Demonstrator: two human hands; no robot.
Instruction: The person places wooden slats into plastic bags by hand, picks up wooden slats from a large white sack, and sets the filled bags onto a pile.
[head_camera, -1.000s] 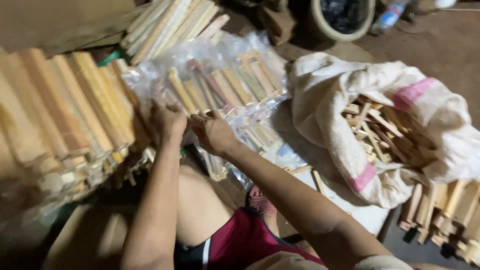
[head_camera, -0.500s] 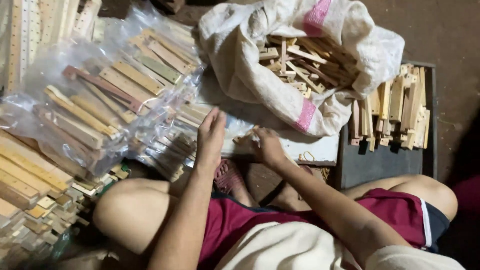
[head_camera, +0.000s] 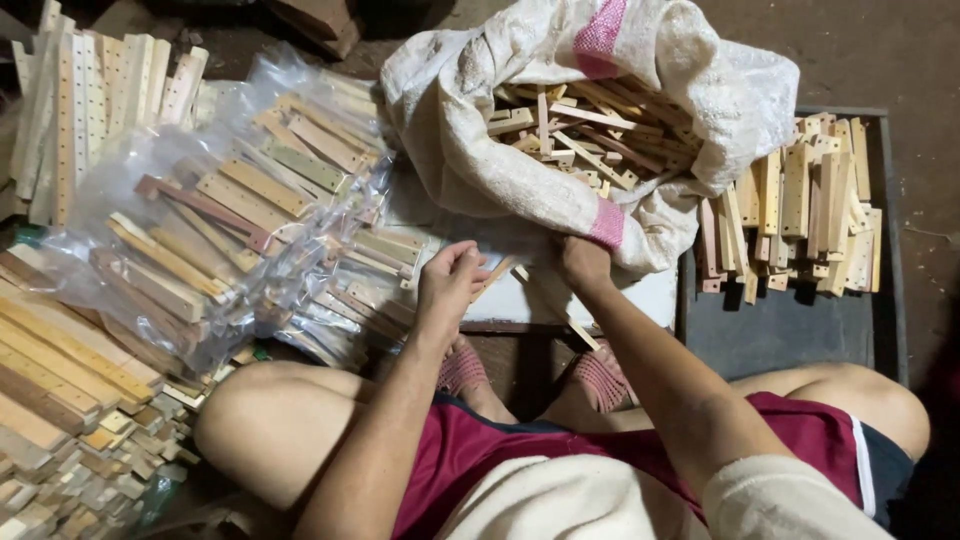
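- Wooden slat (head_camera: 492, 277): thin, pale; lies tilted on the white board (head_camera: 520, 298), its near end at the fingertips of the left hand (head_camera: 450, 285); its far end points toward the sack; whether the fingers actually pinch it cannot be told, since the hand's back covers the contact.
- Left hand: fingers curled together, tips bunched over the slat's near end; forearm runs down to the lower frame edge.
- Right hand (head_camera: 583, 262): knuckles pressed against the lower fold of the white sack (head_camera: 520, 170), beside its pink stripe; fingers hidden under the cloth, so their grip cannot be told; it sits just beside the slat's far end, apart from the left hand.
- Second slat (head_camera: 570, 322): lies on the board under the right wrist, slanting toward the near edge of the board.
- White sack: mouth open, filled with loose short slats (head_camera: 580, 130); it overhangs the far edge of the board and closes off that side.
- Open room: only a narrow bare strip of board between the two hands; the person's knees and feet in pink slippers (head_camera: 462, 368) bound the near side.
- Left boundary: clear plastic bags (head_camera: 230, 210) of bundled slats, touching the board's left edge; beyond them, stacked drilled strips (head_camera: 90, 110).
- Right boundary: dark tray (head_camera: 790, 325) with a row of drilled slats (head_camera: 800, 205), partly bare at its near half.
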